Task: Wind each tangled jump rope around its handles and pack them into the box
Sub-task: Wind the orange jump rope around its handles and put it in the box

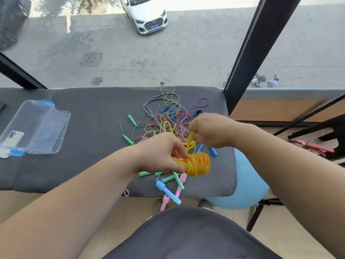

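My left hand (160, 153) grips the orange handles of a yellow jump rope (198, 164), whose cord is wound around them in many loops. My right hand (211, 128) pinches the loose yellow cord just above the bundle, held taut. Behind the hands lies a tangled pile of jump ropes (168, 116) in green, blue, purple and striped cord. More handles in green, pink and blue (169, 184) lie near the front edge of the grey cushion (89, 165). A clear plastic box (40, 128) with blue latches stands open at the left.
A phone (14, 138) lies inside the clear box. A light blue ball (248, 186) sits to the right of the cushion. Dark window frames (248, 53) rise behind; a red tool (313, 146) lies on the floor at right.
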Available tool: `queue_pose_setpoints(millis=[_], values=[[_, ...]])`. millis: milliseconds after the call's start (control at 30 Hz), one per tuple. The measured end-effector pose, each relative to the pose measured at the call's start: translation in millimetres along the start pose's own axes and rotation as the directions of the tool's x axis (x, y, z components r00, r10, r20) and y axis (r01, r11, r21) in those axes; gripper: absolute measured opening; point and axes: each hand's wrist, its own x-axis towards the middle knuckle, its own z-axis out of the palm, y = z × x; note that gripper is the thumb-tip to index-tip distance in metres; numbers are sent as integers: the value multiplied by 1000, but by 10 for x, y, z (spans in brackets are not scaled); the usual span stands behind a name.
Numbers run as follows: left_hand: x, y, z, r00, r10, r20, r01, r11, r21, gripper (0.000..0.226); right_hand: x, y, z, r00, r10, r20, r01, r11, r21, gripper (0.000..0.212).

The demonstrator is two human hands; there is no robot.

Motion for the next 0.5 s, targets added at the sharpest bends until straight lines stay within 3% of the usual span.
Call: queue_pose_setpoints(millis=[167, 300, 400, 500], values=[[56, -221, 67, 984, -103, -146, 110, 993, 38, 32, -33, -207, 39, 1000, 2, 10, -4, 967, 254, 41], [114, -274, 72, 954, -162, -253, 169, 986, 5, 29, -122, -344, 76, 999, 49, -22, -29, 833, 553, 38], [144, -281, 5, 908, -245, -339, 179, 960, -214, 25, -202, -472, 156, 994, 81, -70, -21, 785, 620, 39], [156, -232, -125, 860, -341, -379, 143, 875, -463, 40, -272, -572, 272, 977, 119, -176, 43, 699, 714, 36]])
